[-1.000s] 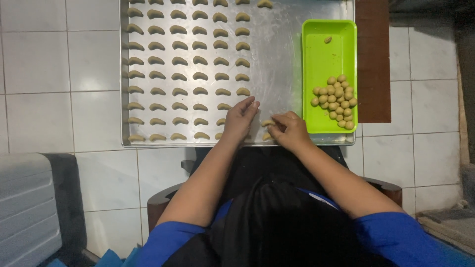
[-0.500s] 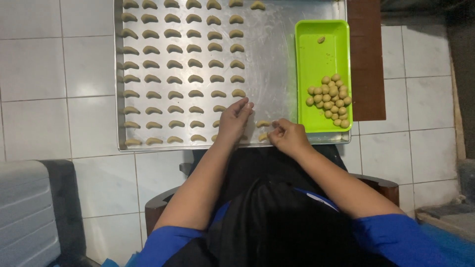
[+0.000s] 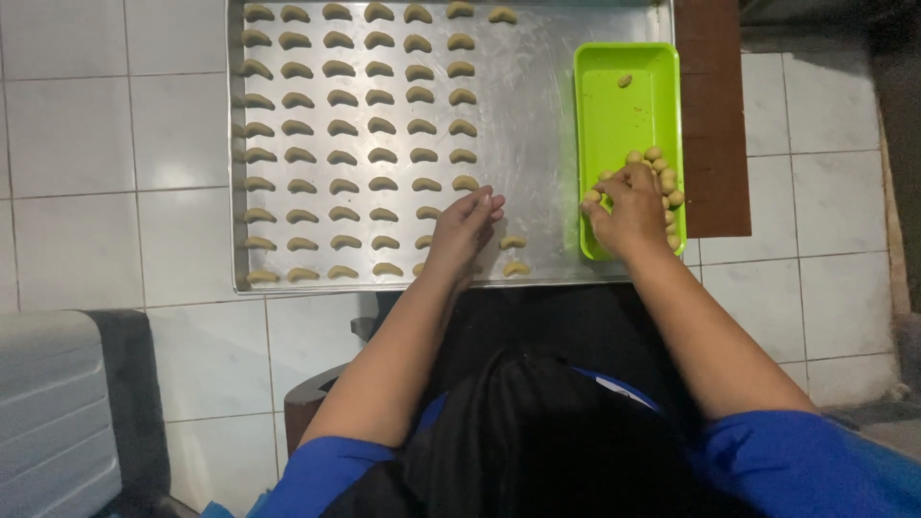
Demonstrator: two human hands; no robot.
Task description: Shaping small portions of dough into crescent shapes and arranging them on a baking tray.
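A large metal baking tray (image 3: 537, 144) lies on the tiled floor, with rows of crescent-shaped dough pieces (image 3: 341, 153) across its left and middle. My left hand (image 3: 465, 230) rests on the tray near its front edge, fingers together, next to two newer crescents (image 3: 514, 255). My right hand (image 3: 628, 211) reaches into the green plastic tray (image 3: 614, 105) at the right, its fingers down among the small dough balls (image 3: 662, 177). I cannot tell whether it grips a ball. One lone ball (image 3: 625, 81) sits at the green tray's far end.
A dark brown board (image 3: 718, 115) lies under and right of the green tray. A grey ribbed container (image 3: 48, 412) stands at the lower left. White floor tiles surround the trays. My dark lap and blue sleeves fill the bottom.
My right hand has left the baking tray's front edge and moved right into the green tray. My left hand stays near the front of the metal tray.
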